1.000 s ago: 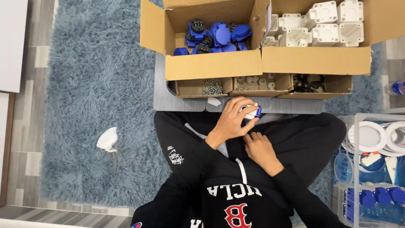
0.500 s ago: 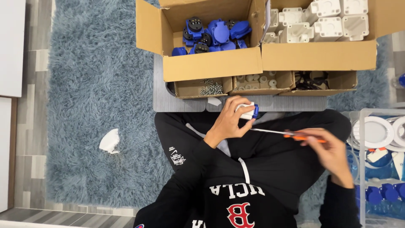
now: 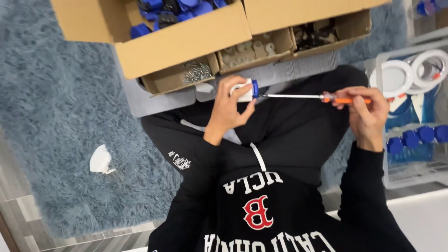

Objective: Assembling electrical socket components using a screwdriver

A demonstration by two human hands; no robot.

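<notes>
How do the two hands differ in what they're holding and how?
The left hand wraps a small white and blue part; the right hand pinches a screwdriver by its orange handle. The left is over the lap, the right out beside the clear bin. Both wear black sleeves.

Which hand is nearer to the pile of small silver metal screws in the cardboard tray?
Left. The left hand is close beside the screws; the right hand is far to their right.
</notes>
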